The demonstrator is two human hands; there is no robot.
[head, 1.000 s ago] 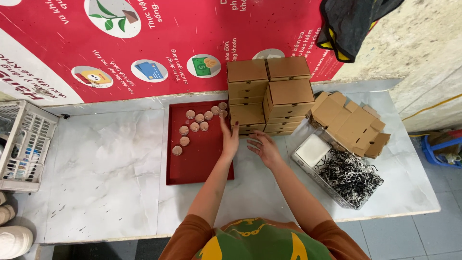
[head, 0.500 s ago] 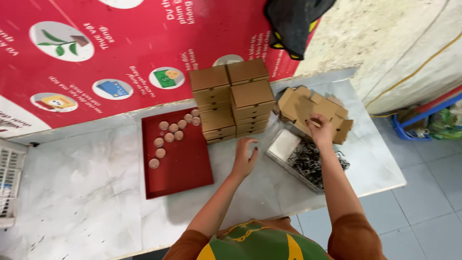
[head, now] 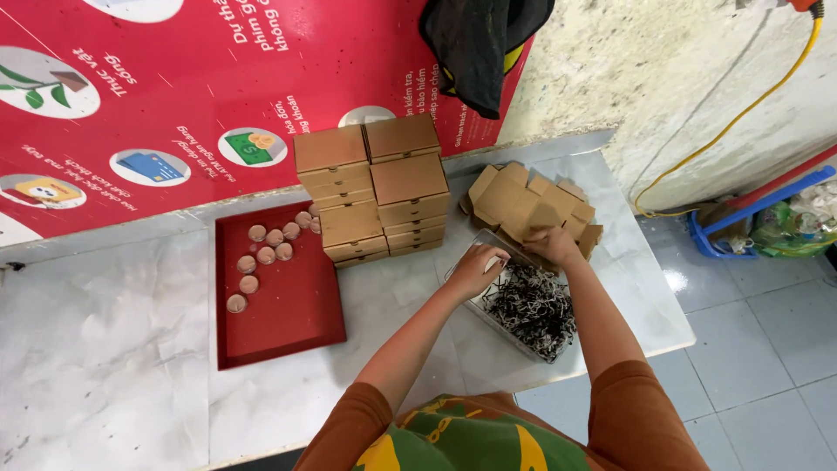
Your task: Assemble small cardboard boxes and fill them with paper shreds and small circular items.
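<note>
Hidden and cut-off parts of the scene

The left hand [head: 475, 270] covers part of the clear tray [head: 514, 336], and its fingertips cannot be seen. The right hand [head: 551, 246] hides where it meets the flat cardboard pieces [head: 523, 202]. The dark cloth [head: 479, 44] and the red banner [head: 174, 105] are cut by the top edge.

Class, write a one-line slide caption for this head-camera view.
Both hands, left hand and right hand, reach a clear tray of dark shredded paper beside flat brown cardboard boxes.

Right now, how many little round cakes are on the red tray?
9 little round cakes, all in the red tray's far-left corner area, curving toward the stacked cardboard boxes; more may hide behind the boxes.
</note>
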